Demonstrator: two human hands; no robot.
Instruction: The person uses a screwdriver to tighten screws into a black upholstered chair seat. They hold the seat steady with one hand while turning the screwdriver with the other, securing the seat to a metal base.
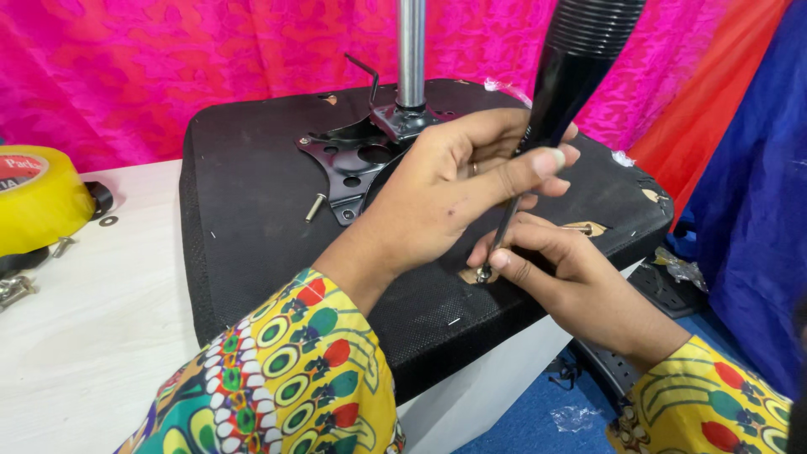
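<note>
- Head view: a white table (92, 336) carries an upturned black chair seat (252, 210), fabric underside up, with a pink patterned cloth (168, 59) hanging behind it.
- A black metal mounting plate (349, 164) lies on the seat's middle, a shiny steel column (411, 50) rising from it and a bent black lever (363, 71) beside the column.
- The left hand (445, 193) is curled around a screwdriver (563, 76) with a ribbed black handle, fingers wrapped shut on it, and it hides part of the plate.
- The right hand (563, 269) sits just below, thumb and forefinger pinched together around the thin shaft near its tip.
- The tip meets a small screw (482, 274) at the seat's near edge, at a torn spot in the fabric.
- A yellow tape roll (38, 197) stands at the table's left edge.
- A loose bolt (315, 207) rests by the plate; a washer (108, 221) lies near the tape.
</note>
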